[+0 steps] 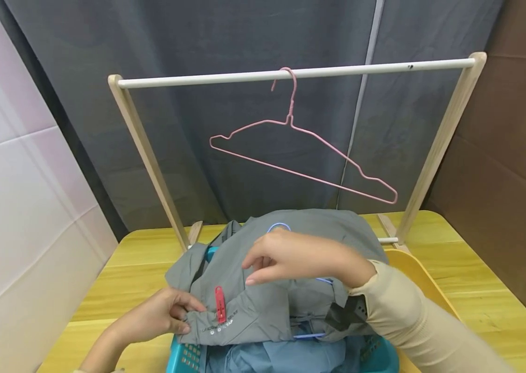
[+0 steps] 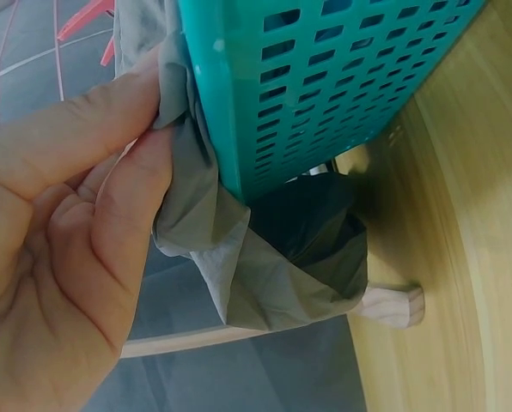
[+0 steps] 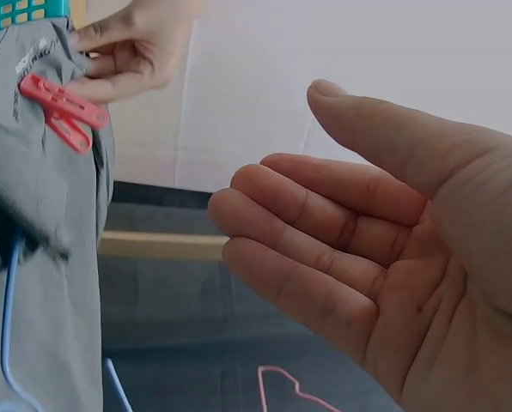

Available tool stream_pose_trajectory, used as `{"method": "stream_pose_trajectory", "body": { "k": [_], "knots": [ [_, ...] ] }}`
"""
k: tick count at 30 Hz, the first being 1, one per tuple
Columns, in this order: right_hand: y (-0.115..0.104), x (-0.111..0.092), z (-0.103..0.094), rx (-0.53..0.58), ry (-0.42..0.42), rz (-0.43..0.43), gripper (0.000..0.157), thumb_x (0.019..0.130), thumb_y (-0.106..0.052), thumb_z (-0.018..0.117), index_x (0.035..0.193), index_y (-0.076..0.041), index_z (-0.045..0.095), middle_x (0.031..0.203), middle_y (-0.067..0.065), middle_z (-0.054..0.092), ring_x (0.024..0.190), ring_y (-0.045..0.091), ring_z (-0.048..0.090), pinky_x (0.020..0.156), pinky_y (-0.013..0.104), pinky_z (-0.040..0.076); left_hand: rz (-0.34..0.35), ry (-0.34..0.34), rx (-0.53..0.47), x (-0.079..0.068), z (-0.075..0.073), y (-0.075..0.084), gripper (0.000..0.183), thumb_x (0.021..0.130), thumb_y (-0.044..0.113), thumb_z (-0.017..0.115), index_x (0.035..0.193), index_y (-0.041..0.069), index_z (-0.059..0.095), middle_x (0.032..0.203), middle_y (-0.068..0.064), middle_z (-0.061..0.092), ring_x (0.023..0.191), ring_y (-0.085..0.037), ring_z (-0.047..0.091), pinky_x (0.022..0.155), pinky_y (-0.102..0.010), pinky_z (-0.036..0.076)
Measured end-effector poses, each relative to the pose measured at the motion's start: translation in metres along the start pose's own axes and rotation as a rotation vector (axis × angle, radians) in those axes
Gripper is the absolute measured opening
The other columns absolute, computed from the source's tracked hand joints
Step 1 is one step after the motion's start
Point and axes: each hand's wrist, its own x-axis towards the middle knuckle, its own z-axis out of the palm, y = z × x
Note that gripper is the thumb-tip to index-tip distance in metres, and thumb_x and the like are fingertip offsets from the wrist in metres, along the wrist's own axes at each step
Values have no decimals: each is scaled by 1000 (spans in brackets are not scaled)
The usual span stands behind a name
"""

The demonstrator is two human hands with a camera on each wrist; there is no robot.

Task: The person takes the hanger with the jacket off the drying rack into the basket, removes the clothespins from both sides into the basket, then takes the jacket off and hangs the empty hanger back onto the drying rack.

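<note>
Yellow table (image 1: 90,300) is carrying a teal basket (image 1: 182,358); grey garment (image 1: 323,228) with red peg (image 1: 220,305) is draping over it. Left hand (image 1: 162,315) is pinching cloth near the peg; right hand (image 1: 290,257) is hovering empty, thumb and fingers apart. Likely best: holding the edge taut.

Head view: blue hanger (image 1: 309,335) shows only in short bits, the rest hidden by the grey garment (image 1: 263,305) and the right hand (image 1: 286,256). Cloth covers much of the turquoise basket's (image 1: 182,357) rim; bottom edge cuts off its base and the blue garment (image 1: 286,357). Sleeve (image 1: 430,321) hides part of the yellow tub (image 1: 423,280). Dark item (image 1: 344,313) at cuff unclear, perhaps a strap. Left wrist view: top edge crops the red clip (image 2: 86,17).
</note>
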Motion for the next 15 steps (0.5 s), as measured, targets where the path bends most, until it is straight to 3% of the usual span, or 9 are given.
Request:
{"method": "stream_pose_trajectory", "body": {
  "k": [15],
  "knots": [
    [-1, 46, 17, 6, -109, 27, 20, 85, -16, 66, 99, -3, 69, 84, -3, 68, 72, -5, 57, 67, 12, 44, 2, -12, -12, 0, 0, -2, 26, 77, -11, 63, 102, -5, 64, 59, 5, 34, 46, -3, 28, 45, -18, 29]
  ]
}}
